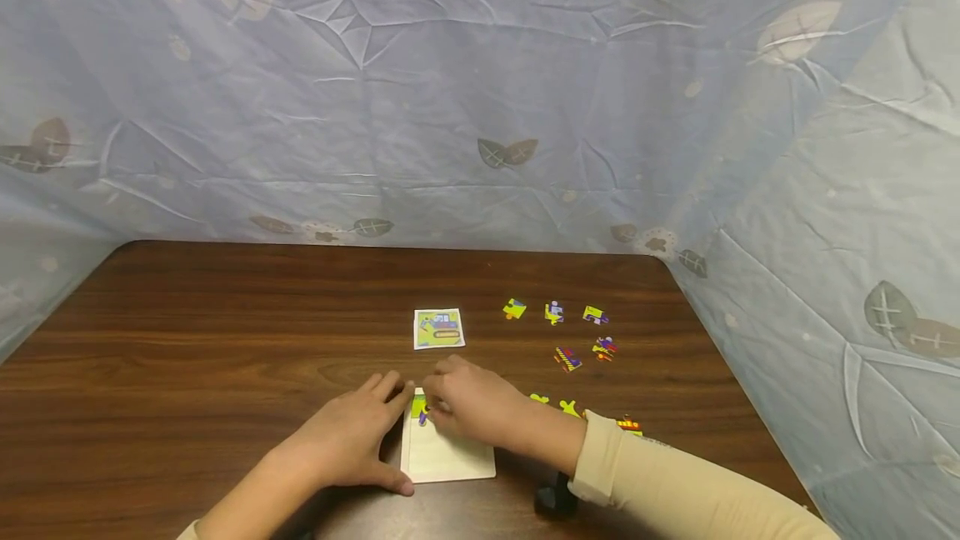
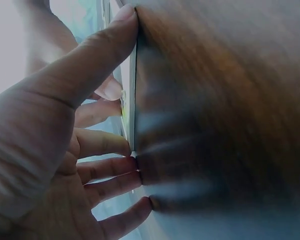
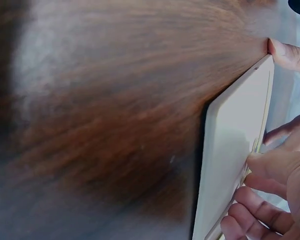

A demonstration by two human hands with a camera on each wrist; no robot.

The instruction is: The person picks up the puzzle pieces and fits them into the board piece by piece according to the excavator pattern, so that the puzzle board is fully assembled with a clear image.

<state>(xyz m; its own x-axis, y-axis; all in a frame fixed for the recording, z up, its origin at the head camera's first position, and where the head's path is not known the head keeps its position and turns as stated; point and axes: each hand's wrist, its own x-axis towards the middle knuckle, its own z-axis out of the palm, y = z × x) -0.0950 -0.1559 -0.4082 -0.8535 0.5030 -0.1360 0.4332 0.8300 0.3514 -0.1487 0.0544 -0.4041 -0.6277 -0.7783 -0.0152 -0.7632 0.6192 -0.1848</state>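
Note:
A pale square puzzle board (image 1: 450, 461) lies flat near the table's front edge. Green and purple puzzle piece parts (image 1: 418, 408) show in its upper left corner. My left hand (image 1: 352, 436) rests along the board's left side, thumb by the lower corner, fingers spread by the upper one; in the left wrist view the thumb and index finger touch the board's edge. Over the board's top part, my right hand (image 1: 476, 402) pinches a puzzle piece between thumb and fingers at the filled corner. That piece is mostly hidden by the fingers; the right wrist view shows the thumb (image 3: 265, 165) low against the board.
A small picture card (image 1: 439, 344) of a digger lies behind the board. Several loose puzzle pieces (image 1: 554, 312) are spread at the right, some partly behind my right forearm. A black object (image 1: 557, 497) shows beneath that forearm. Patterned cloth (image 1: 420, 107) hangs around the table.

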